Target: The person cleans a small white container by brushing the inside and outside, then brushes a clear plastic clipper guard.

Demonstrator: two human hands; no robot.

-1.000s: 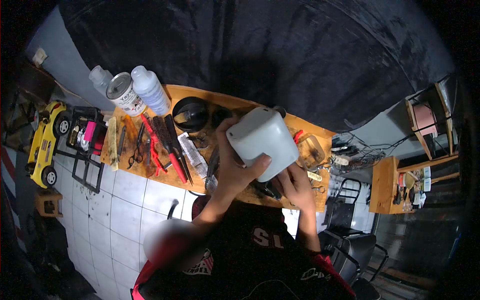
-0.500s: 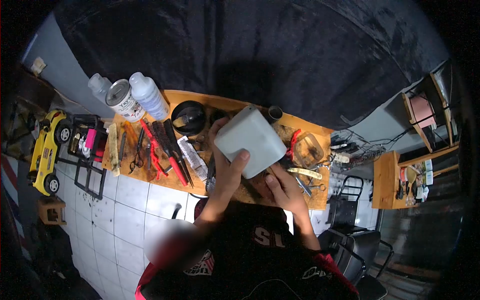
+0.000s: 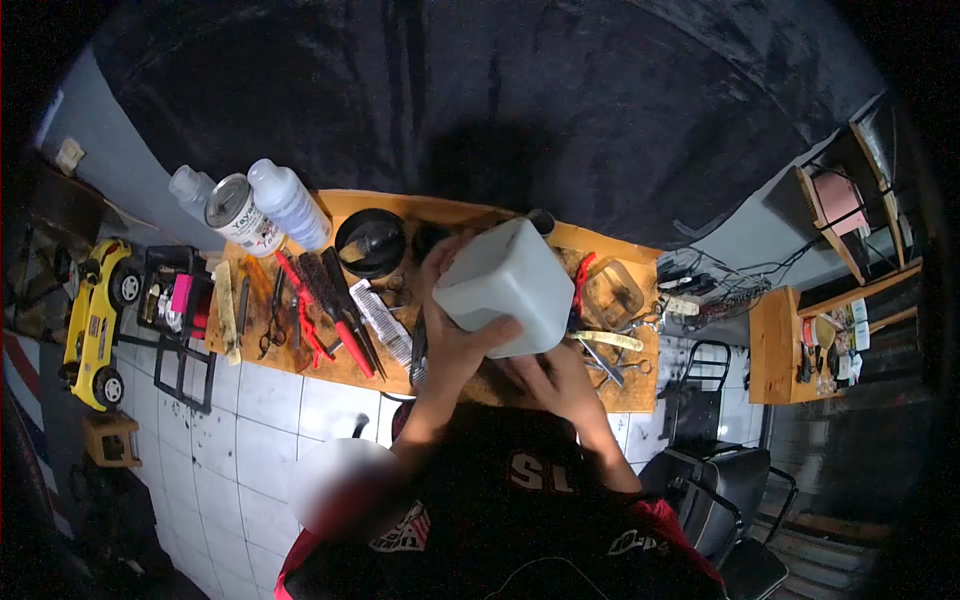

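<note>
A pale grey-white, box-shaped container with rounded edges [image 3: 520, 285] is held up over the bench in my left hand [image 3: 462, 345]. The thumb lies across its near side and the fingers wrap round its left side. Close under its lower edge is my right hand [image 3: 568, 385], its fingers mostly hidden, so whether it grips anything does not show. Behind the container stands a small dark cup [image 3: 541, 221]. Left of my left hand lie a pale comb [image 3: 382, 322] and a black bowl [image 3: 371, 243] with a brush in it.
The wooden bench [image 3: 345, 203] carries hairbrushes [image 3: 325, 290], red clips [image 3: 305, 325], scissors [image 3: 272, 335], a straight razor [image 3: 612, 340] and a clear tray [image 3: 612, 293]. Bottles [image 3: 290, 203] and a can [image 3: 243, 215] stand back left. A black chair [image 3: 720, 490] is at right, a yellow toy car [image 3: 100, 325] at left.
The container has tilted and turned, so more of its side faces show. My right hand has moved left and in under its lower edge. My left hand still holds it.
</note>
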